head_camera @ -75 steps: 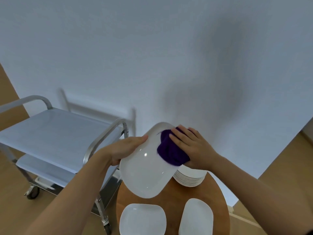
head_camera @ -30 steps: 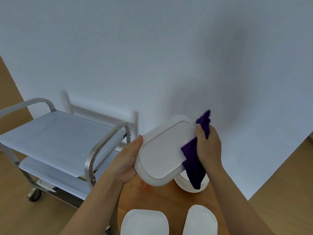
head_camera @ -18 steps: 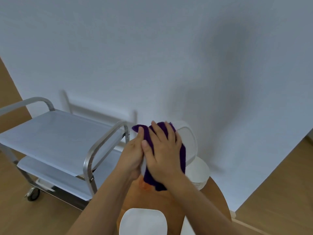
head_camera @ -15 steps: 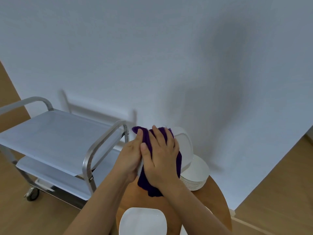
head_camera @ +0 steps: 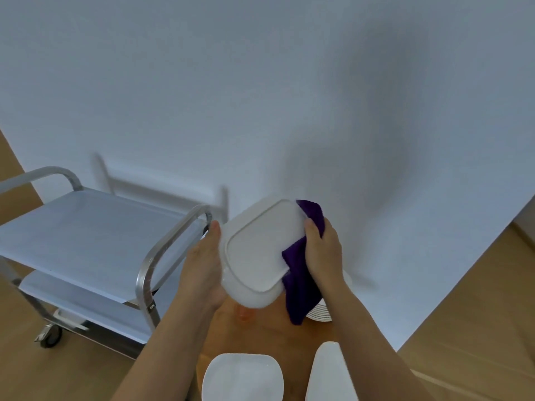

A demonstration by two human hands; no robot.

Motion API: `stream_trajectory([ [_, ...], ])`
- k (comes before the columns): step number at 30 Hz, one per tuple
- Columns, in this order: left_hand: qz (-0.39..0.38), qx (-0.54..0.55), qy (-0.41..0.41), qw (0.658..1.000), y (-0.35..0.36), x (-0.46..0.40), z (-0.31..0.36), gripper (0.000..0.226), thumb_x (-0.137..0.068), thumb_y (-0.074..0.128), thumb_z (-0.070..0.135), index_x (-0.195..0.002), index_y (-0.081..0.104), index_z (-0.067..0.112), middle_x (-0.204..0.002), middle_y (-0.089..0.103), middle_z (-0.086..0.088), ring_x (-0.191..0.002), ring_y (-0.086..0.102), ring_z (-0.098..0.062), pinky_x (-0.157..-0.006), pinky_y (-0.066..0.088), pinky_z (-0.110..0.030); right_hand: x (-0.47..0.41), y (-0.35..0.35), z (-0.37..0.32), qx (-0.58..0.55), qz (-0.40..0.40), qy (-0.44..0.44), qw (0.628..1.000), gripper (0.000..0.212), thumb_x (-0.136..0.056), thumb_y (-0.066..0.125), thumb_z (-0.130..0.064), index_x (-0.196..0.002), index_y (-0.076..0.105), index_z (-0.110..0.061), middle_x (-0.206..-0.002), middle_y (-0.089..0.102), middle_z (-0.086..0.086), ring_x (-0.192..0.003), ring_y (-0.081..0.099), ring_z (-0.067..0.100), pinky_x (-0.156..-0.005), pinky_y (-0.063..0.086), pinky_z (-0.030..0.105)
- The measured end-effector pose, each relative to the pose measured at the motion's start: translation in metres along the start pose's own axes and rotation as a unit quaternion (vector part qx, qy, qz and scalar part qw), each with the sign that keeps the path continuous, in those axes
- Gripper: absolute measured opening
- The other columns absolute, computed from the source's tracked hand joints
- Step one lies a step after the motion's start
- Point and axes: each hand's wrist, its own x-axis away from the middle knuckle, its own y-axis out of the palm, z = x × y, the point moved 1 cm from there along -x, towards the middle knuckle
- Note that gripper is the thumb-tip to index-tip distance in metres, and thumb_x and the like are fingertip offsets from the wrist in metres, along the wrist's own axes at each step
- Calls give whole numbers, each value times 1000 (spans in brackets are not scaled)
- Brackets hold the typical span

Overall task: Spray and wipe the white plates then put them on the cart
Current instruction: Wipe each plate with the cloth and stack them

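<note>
**Held plate, bottom side out, between two hands over the table**

Nearest the camera, below both hands, two white plates (head_camera: 242,376) and (head_camera: 330,371) lie flat on the round wooden table (head_camera: 269,331); they are glossy, rounded-rectangle shapes with soft corners. Just beyond them, under the hands, something small and orange (head_camera: 245,314) stands on the wood, too hidden to name.

Above that, the left hand (head_camera: 204,273) cups the left edge of the held plate (head_camera: 256,250), thumb up along the rim, fingers behind it and out of sight. The plate is tilted steeply, its matte underside and raised foot ring facing the camera. The right hand (head_camera: 322,253) pinches a dark purple cloth (head_camera: 299,285) against the plate's right edge, thumb in front; the cloth is soft and hangs limp below the hand.

As I judge it, the risk is a slip: glazed ceramic, possibly damp from spray, is held by edges alone at a steep tilt, and a hard rub from the right could push it out of the left hand's grip onto the plates beneath. Behind the right hand, a stack of white plates (head_camera: 321,312) sits where the dangling cloth could drag across it.

Left of the left hand, the steel cart (head_camera: 95,235) waits, tubular rails and smooth shelves, on casters that might roll if bumped.
</note>
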Motion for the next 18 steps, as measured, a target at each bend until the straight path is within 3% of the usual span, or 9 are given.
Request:
stream_trajectory([
  [3, 30, 81, -26, 996, 20, 2, -11, 45, -95, 45, 51, -114, 61, 13, -102, 72, -5, -98, 68, -24, -87, 55, -43, 19, 14, 0, -159, -1, 61, 985, 22, -91, 51, -34, -113, 55, -33, -103, 62, -4, -91, 62, 12, -81, 51, 33],
  [5, 26, 105, -14, 994, 28, 7, -17, 38, -96, 46, 48, -112, 64, 19, -93, 75, -2, -87, 72, -19, -69, 59, -34, 29, 18, -1, -251, -35, 110, 961, 32, -87, 59, -33, -118, 53, -34, -103, 66, -9, -92, 65, 11, -82, 53, 33],
  [7, -4, 129, -28, 991, 24, 8, -18, 34, -96, 46, 46, -109, 64, 19, -93, 75, -3, -87, 72, -20, -64, 57, -31, 29, 10, 2, -282, -48, 104, 953, 35, -84, 65, -30, -118, 55, -34, -98, 69, -13, -89, 67, 9, -79, 56, 30],
  [10, -112, 169, -87, 975, 5, 1, -4, 44, -84, 54, 46, -105, 65, 9, -90, 73, -12, -81, 71, -27, -63, 59, -36, 21, -16, 1, -251, -96, 31, 963, 37, -84, 67, -21, -118, 58, -31, -101, 70, -12, -91, 68, 9, -73, 55, 24],
  [13, -205, 80, -167, 961, 0, -6, 10, 57, -76, 57, 48, -117, 63, 7, -100, 71, -15, -83, 70, -30, -69, 58, -41, 13, -35, -4, -184, -212, -19, 960, 36, -80, 70, -21, -113, 61, -34, -106, 70, -5, -96, 67, 16, -78, 56, 30],
  [15, -204, 39, -186, 960, 4, -9, 11, 55, -79, 57, 46, -120, 63, 11, -114, 69, -15, -97, 68, -29, -81, 53, -44, 13, -36, -7, -136, -252, -27, 958, 32, -81, 68, -23, -110, 62, -34, -105, 70, -2, -96, 67, 18, -83, 55, 33],
  [18, -175, 42, -143, 973, 11, -13, 10, 58, -75, 55, 51, -119, 63, 13, -113, 70, -13, -99, 68, -26, -84, 52, -41, 16, -28, -9, -56, -192, -67, 977, 9, -90, 60, -29, -98, 58, -25, -98, 64, 3, -85, 62, 8, -75, 50, 28],
])
